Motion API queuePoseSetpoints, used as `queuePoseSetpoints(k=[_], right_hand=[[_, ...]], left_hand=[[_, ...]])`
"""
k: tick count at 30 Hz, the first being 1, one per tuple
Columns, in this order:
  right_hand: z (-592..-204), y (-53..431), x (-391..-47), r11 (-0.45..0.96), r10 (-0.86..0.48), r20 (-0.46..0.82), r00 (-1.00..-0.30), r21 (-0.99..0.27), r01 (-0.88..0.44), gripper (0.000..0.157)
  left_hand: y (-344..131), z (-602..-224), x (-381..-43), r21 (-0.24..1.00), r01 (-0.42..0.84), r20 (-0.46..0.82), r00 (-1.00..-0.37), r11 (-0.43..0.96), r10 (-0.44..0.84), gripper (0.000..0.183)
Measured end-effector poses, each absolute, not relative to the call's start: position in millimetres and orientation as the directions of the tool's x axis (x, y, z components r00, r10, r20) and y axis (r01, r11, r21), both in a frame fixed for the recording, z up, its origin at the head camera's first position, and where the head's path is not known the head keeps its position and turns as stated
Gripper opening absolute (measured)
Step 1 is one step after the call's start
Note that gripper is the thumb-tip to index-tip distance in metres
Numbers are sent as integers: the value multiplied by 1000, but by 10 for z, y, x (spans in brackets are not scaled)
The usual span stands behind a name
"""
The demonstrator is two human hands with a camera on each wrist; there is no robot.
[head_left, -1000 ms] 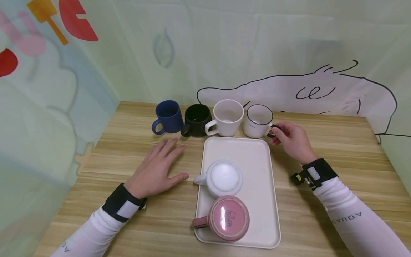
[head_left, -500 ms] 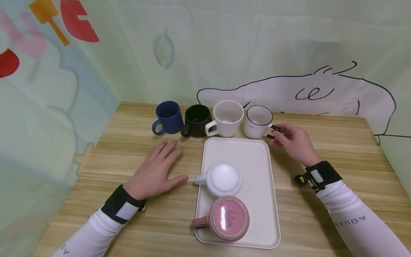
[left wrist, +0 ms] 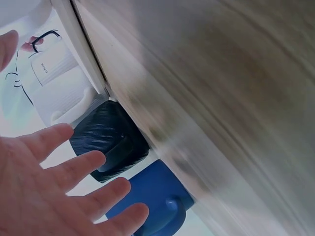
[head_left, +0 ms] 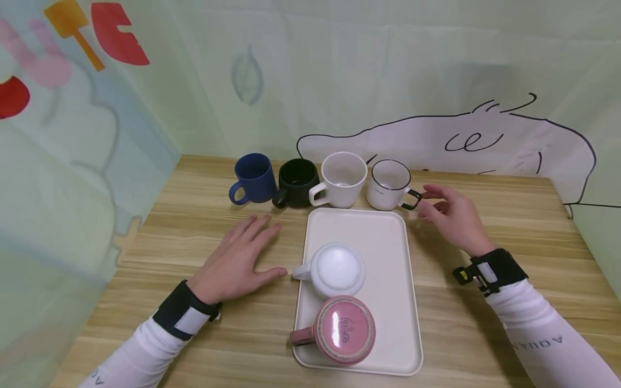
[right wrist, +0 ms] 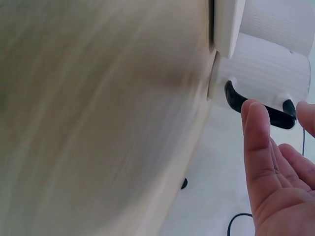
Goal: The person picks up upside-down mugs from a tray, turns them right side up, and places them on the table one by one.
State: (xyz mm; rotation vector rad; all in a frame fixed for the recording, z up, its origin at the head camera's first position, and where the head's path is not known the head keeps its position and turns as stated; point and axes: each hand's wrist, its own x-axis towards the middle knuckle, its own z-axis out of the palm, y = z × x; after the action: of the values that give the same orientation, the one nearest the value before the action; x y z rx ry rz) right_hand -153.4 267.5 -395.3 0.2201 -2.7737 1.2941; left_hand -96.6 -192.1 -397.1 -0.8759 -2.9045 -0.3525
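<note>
My right hand [head_left: 453,218] is just right of a white mug with a black rim [head_left: 385,188], beside its black handle [head_left: 414,199]. In the right wrist view the thumb and fingers [right wrist: 258,132] are spread apart near that handle. With its fingers spread, my left hand [head_left: 233,264] lies over the table left of the tray. A blue mug [head_left: 259,180], a black mug [head_left: 298,188] and a larger white mug [head_left: 344,186] stand upright in the same row. Upside down on the white tray [head_left: 378,231] are a white mug [head_left: 338,269] and a pink mug [head_left: 345,330].
The wooden table [head_left: 228,345] ends at a printed cloth backdrop [head_left: 339,70] behind the row of mugs. The tray's far edge lies close to the two white mugs in the row. Handles of both overturned mugs stick out past the tray's left rim.
My right hand has let go of the black handle and drawn back slightly to the right. The mugs and my left hand stay practically where they were.
</note>
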Motion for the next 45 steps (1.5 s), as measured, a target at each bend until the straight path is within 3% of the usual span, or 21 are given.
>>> queuePoseSetpoints(k=[22,38,45], right_hand=[[-3756,2783,-1104,718,-151,295,-944,-624,-310,46],[-3771,2745,-754,775,-370,387,-845,-373,-510,46],[-3816,2763,-614,785,-462,394,-794,-234,-573,54]], left_hand=[[-1688,-3828,-880,301,669,281,-743,679,607,80],[-1544,-3892,-839,365,706,316,-707,607,632,57],[-1497,-3924,-808,405,700,304,-710,588,636,45]])
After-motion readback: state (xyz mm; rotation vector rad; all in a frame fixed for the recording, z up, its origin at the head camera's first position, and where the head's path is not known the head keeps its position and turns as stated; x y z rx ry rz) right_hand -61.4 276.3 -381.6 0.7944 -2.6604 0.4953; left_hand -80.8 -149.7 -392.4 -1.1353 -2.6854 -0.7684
